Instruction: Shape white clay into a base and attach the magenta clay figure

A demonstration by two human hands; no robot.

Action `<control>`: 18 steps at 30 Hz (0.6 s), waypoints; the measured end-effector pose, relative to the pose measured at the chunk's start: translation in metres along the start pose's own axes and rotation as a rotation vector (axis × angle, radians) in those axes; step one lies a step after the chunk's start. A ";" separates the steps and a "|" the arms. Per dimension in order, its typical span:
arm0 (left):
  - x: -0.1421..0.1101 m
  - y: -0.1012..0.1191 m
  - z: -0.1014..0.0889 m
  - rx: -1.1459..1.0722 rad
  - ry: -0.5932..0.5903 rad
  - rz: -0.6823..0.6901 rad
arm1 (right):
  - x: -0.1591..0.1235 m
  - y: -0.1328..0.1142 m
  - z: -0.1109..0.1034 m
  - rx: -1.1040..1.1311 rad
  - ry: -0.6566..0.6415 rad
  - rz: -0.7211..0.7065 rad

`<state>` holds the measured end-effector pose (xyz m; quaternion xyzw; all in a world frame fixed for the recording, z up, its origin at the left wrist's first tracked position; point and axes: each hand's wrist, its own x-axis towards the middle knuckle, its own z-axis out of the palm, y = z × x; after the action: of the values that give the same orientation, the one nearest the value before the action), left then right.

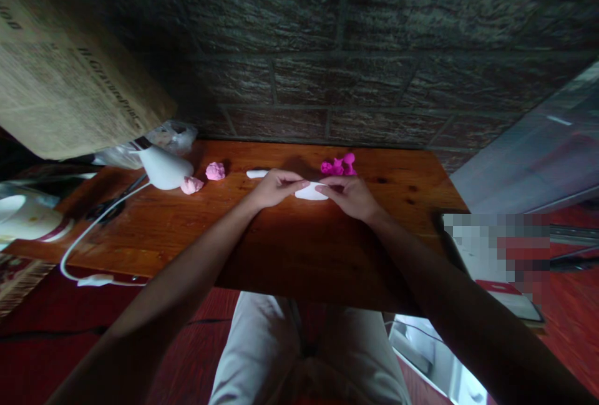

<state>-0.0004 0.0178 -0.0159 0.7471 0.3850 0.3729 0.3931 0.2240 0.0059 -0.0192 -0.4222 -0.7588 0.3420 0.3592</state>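
Note:
Between my hands, just above the wooden table (pixel 187 239), is a flat white piece of what looks like modelling clay (pixel 311 191). My left hand (pixel 277 188) pinches its left end between thumb and fingers. At the other end my right hand (pixel 352 195) grips it the same way. A white stick-like piece (pixel 256 174) lies beside my left hand, partly behind it. Bright pink moulded shapes (pixel 337 165) sit just beyond my right hand. Two light pink crumpled lumps, one nearer (pixel 191 185) and one farther (pixel 216 171), rest to the left.
A lamp with a white base (pixel 166 166) and newsprint-patterned shade (pixel 79 68) stands at the left, its white cord (pixel 77 246) hanging over the front edge. Further left lies a paper cup (pixel 32 219). A brick-patterned wall (pixel 299 80) closes the back. A tablet-like object (pixel 510 299) is at the right.

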 end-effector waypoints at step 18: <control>-0.001 0.000 -0.004 0.087 -0.008 0.047 | 0.000 -0.002 -0.003 0.012 0.037 -0.001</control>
<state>-0.0038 0.0180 -0.0146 0.7740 0.3815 0.3617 0.3528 0.2253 0.0060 -0.0164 -0.4260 -0.7501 0.3384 0.3760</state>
